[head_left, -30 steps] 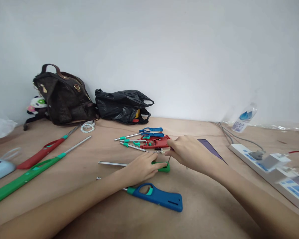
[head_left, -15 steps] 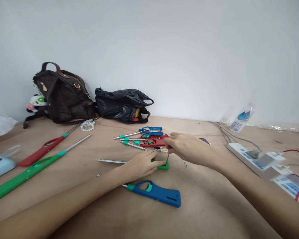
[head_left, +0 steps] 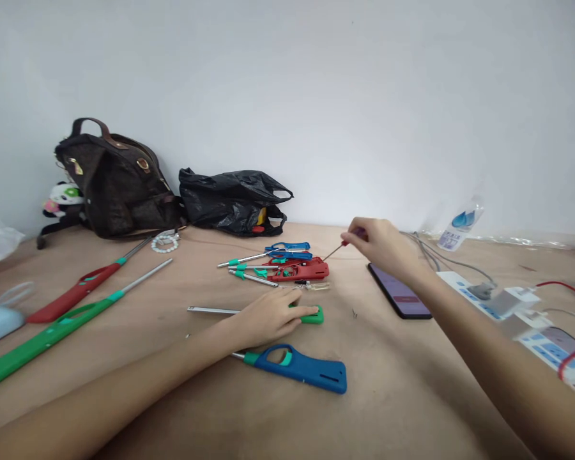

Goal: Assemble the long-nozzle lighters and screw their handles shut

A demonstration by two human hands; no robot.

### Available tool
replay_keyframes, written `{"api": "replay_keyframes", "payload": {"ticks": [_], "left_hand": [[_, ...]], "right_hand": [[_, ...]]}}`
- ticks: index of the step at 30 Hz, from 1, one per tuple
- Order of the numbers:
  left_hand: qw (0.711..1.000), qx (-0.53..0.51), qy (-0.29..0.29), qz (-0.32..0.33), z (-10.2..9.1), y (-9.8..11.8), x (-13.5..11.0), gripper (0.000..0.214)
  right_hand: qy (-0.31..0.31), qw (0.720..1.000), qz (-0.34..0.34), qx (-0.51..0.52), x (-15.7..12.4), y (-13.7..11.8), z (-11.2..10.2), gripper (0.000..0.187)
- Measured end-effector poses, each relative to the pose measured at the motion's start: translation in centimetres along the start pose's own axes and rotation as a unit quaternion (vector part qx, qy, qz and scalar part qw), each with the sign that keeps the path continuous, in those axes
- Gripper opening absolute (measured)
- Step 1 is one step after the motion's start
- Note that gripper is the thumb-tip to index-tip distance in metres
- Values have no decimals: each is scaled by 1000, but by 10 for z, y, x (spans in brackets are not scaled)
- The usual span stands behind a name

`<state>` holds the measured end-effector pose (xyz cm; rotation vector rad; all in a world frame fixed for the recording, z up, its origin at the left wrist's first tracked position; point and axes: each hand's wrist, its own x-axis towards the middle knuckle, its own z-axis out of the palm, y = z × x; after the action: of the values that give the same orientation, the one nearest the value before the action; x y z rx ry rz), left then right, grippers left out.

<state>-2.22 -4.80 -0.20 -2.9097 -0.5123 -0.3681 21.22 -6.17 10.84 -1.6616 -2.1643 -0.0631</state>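
Note:
My left hand [head_left: 271,316] lies over a green gas lighter [head_left: 314,315] and holds it against the table; the index finger stretches along its handle and the palm hides its middle. In my right hand [head_left: 378,239], closed and raised, is a screwdriver [head_left: 335,252] with a red handle. Its thin shaft points down and left, its end close to a red lighter shell [head_left: 306,272]. A blue gas lighter [head_left: 299,370] lies nearer me, beside my left forearm. Small screws [head_left: 354,313] lie to the right of the green lighter.
Blue lighter shells [head_left: 290,250] and loose parts lie behind my left hand. A phone [head_left: 400,294] and a power strip [head_left: 474,294] with cables are on the right. At left are a red lighter [head_left: 76,291] and a longer green one [head_left: 52,332]. Bags stand along the wall.
My right hand has lifted the screwdriver off the green lighter and moved it up and to the right, uncovering the phone. My left hand has stayed on the green lighter.

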Motion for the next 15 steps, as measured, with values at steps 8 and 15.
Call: {"api": "replay_keyframes", "payload": {"ticks": [8, 15], "left_hand": [[1000, 20, 22, 2, -22, 10, 4, 26], [981, -34, 189, 33, -100, 57, -30, 29]], "right_hand": [[-56, 972, 33, -227, -11, 62, 77, 22], [-93, 970, 6, -226, -21, 61, 91, 21]]}}
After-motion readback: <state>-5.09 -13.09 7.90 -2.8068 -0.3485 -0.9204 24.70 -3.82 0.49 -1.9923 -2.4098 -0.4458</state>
